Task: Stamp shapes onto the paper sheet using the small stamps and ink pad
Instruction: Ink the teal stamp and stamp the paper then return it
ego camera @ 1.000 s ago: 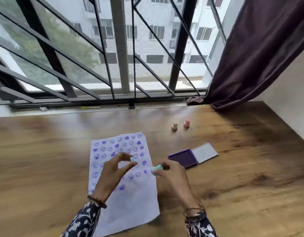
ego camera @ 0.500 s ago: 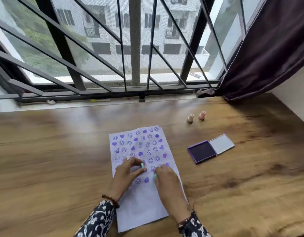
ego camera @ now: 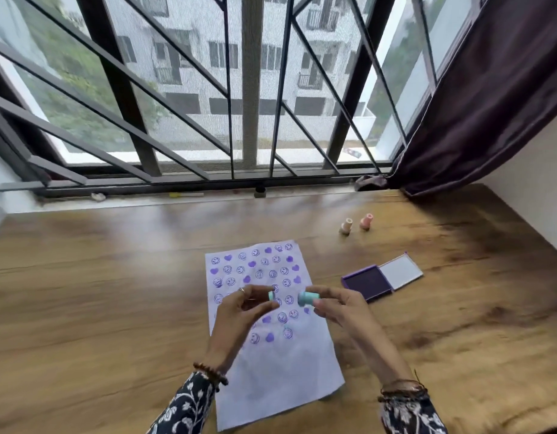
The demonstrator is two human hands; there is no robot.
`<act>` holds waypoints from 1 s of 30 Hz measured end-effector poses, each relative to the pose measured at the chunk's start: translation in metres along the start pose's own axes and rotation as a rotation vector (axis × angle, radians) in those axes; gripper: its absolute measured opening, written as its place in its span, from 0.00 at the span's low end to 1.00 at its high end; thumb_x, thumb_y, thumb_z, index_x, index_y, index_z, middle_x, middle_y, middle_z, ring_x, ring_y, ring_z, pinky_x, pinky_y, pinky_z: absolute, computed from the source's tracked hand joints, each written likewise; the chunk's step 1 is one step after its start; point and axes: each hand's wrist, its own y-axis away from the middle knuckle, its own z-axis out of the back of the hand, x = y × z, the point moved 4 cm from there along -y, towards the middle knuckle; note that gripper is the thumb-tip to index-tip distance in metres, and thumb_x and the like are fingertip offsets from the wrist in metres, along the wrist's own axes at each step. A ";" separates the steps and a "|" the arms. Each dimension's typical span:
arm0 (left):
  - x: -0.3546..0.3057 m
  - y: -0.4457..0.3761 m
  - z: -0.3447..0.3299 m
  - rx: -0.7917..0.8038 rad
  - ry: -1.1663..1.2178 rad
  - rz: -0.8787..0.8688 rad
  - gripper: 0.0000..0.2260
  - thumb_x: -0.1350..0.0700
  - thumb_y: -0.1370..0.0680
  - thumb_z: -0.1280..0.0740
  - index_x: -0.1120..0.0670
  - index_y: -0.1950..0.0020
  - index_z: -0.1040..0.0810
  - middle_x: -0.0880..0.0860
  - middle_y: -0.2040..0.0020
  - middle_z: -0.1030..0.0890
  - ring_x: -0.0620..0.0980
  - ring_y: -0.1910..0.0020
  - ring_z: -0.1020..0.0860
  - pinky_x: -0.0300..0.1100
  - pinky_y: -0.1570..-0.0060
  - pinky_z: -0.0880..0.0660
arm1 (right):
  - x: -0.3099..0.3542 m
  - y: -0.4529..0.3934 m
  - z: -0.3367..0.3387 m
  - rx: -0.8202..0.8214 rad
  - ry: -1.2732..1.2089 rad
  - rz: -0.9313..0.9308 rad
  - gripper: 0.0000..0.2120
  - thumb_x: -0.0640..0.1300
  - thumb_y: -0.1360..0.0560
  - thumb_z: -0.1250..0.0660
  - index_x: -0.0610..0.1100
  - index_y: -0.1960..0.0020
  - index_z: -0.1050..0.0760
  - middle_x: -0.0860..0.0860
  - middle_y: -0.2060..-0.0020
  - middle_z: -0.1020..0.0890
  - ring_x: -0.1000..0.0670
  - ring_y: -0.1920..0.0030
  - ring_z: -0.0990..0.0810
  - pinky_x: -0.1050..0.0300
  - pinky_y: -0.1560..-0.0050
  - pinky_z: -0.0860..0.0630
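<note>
Nearest the person, the lower part of the paper sheet (ego camera: 280,380) lies bare on the wooden surface (ego camera: 98,308), loose and unweighted, with both forearms above it.

The left hand (ego camera: 239,311) is raised over the sheet with its fingers (ego camera: 260,290) closed round a small teal stamp (ego camera: 271,296), of which only the end shows. The right hand (ego camera: 339,308) is level with it, its fingers pinching a second teal stamp (ego camera: 307,299) that lies sideways, printing end toward the left hand. The two stamps are just apart. Neither touches the paper.

Under and beyond the fingertips, purple smileys and hearts fill the sheet's far part, and the last row sits just below the hands.

Likely risks: an inked face turned sideways could brush a finger or the other stamp and smear. A stamp coming down tilted would print only part of its shape. Landing on an existing print would double it. The loose sheet could slide under a press.

Right of the right fingers the ink pad (ego camera: 368,281) lies open, lid flat. A careless reach could knock it.

Farther off stand two spare stamps (ego camera: 355,225), well clear.
</note>
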 end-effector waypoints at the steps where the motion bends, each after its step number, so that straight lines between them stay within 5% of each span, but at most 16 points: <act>1: -0.003 0.000 -0.004 0.016 0.026 -0.001 0.11 0.64 0.33 0.26 0.53 0.54 0.17 0.48 0.64 0.15 0.42 0.61 0.18 0.28 0.61 0.24 | 0.007 0.003 0.000 0.006 -0.008 0.036 0.11 0.30 0.28 0.34 0.43 0.53 0.19 0.55 0.66 0.14 0.62 0.64 0.19 0.73 0.62 0.24; 8: -0.025 -0.004 -0.034 0.096 0.170 -0.023 0.13 0.69 0.30 0.31 0.56 0.50 0.20 0.49 0.68 0.17 0.47 0.62 0.18 0.34 0.60 0.20 | 0.038 0.001 0.013 -0.039 0.124 0.213 0.10 0.33 0.33 0.28 0.41 0.53 0.18 0.44 0.55 0.14 0.50 0.53 0.16 0.60 0.48 0.21; 12: -0.035 -0.012 -0.047 0.076 0.179 -0.045 0.13 0.70 0.30 0.32 0.56 0.49 0.21 0.49 0.70 0.19 0.47 0.66 0.19 0.34 0.62 0.20 | 0.044 -0.005 0.026 -0.016 0.148 0.236 0.10 0.33 0.34 0.27 0.43 0.54 0.17 0.48 0.57 0.13 0.53 0.54 0.16 0.66 0.53 0.21; 16: -0.039 -0.022 -0.061 0.056 0.157 -0.046 0.13 0.70 0.31 0.31 0.56 0.51 0.20 0.49 0.71 0.20 0.47 0.67 0.19 0.35 0.63 0.20 | 0.051 -0.014 0.040 0.012 0.157 0.248 0.10 0.32 0.34 0.28 0.44 0.56 0.17 0.58 0.67 0.15 0.63 0.67 0.18 0.75 0.65 0.27; 23: -0.037 -0.048 -0.083 0.036 -0.042 -0.135 0.15 0.68 0.37 0.25 0.54 0.54 0.18 0.56 0.59 0.16 0.49 0.59 0.17 0.38 0.55 0.20 | 0.046 -0.046 0.059 -0.007 0.099 0.229 0.08 0.32 0.33 0.28 0.40 0.55 0.17 0.55 0.68 0.15 0.59 0.64 0.18 0.70 0.60 0.22; 26: -0.030 -0.065 -0.096 0.038 -0.148 -0.160 0.12 0.66 0.36 0.25 0.54 0.58 0.19 0.52 0.61 0.15 0.44 0.60 0.18 0.34 0.56 0.22 | 0.041 -0.060 0.065 -0.023 0.153 0.227 0.11 0.36 0.33 0.27 0.47 0.52 0.18 0.49 0.58 0.14 0.55 0.55 0.16 0.63 0.49 0.22; 30: -0.020 -0.097 -0.105 -0.084 -0.391 -0.212 0.09 0.60 0.32 0.26 0.51 0.57 0.22 0.50 0.57 0.16 0.42 0.55 0.19 0.35 0.53 0.26 | 0.037 -0.077 0.082 -0.032 0.171 0.247 0.14 0.37 0.30 0.29 0.54 0.51 0.22 0.55 0.55 0.16 0.57 0.51 0.18 0.65 0.48 0.23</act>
